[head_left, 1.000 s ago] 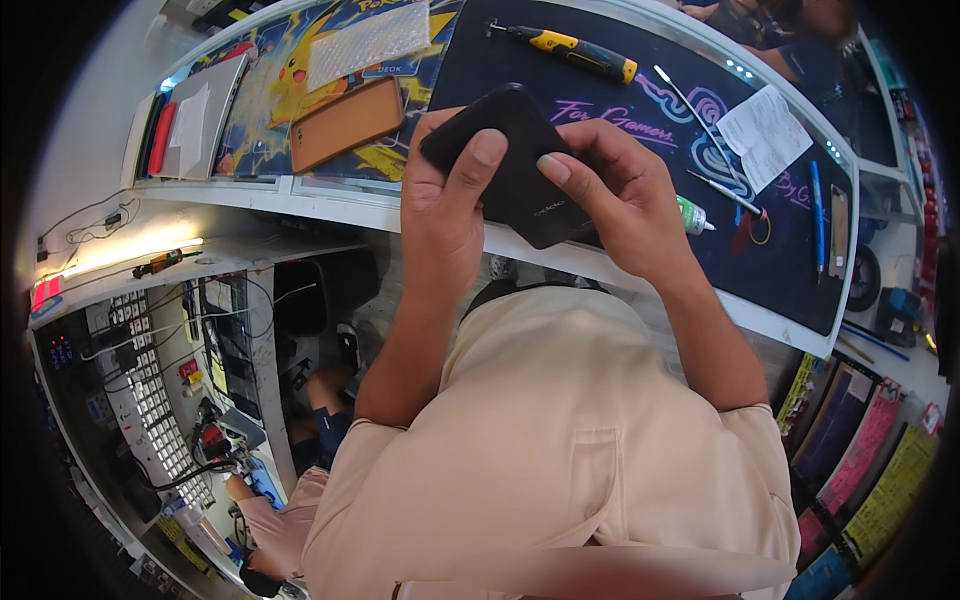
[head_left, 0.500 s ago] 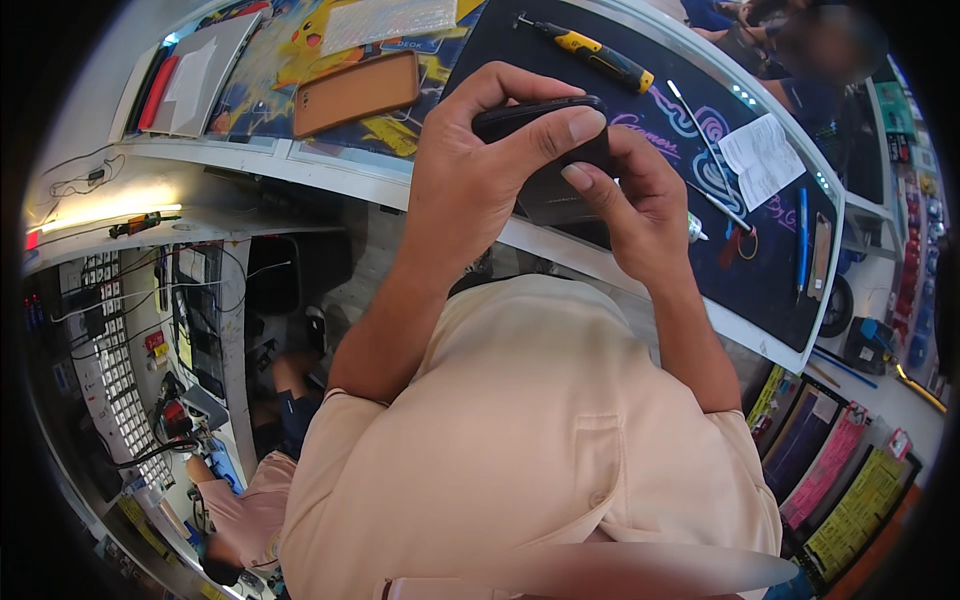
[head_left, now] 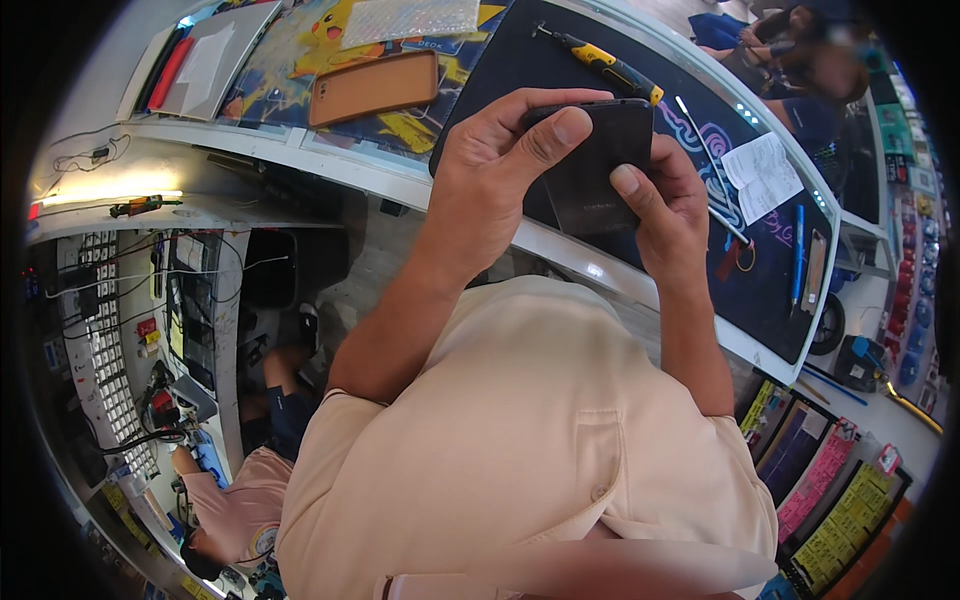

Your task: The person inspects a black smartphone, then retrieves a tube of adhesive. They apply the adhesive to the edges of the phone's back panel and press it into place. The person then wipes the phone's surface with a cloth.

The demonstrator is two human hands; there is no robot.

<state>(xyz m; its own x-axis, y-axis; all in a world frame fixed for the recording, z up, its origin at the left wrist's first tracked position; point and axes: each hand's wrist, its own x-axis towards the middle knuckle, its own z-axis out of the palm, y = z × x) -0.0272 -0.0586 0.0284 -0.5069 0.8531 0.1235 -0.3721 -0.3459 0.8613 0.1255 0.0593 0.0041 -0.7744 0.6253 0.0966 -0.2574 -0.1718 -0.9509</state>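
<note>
A dark smartphone is held between my two hands above the worktable, its broad dark face toward the view. My left hand grips its upper left side, the thumb lying over the face near the top edge. On the right edge my right hand is closed, with its thumb pressed on the face. The fingers behind the phone are hidden. Beyond it lie a yellow-and-black screwdriver and, to the left, a brown phone case.
On the black mat are a crumpled paper slip, a thin white rod and a blue pen-shaped tool. Bubble wrap lies at the back. Another person sits at lower left; more people are at upper right.
The phone has tilted so that more of its broad face shows. Both hands have shifted slightly right with it, and the right thumb now rests further onto the face.
</note>
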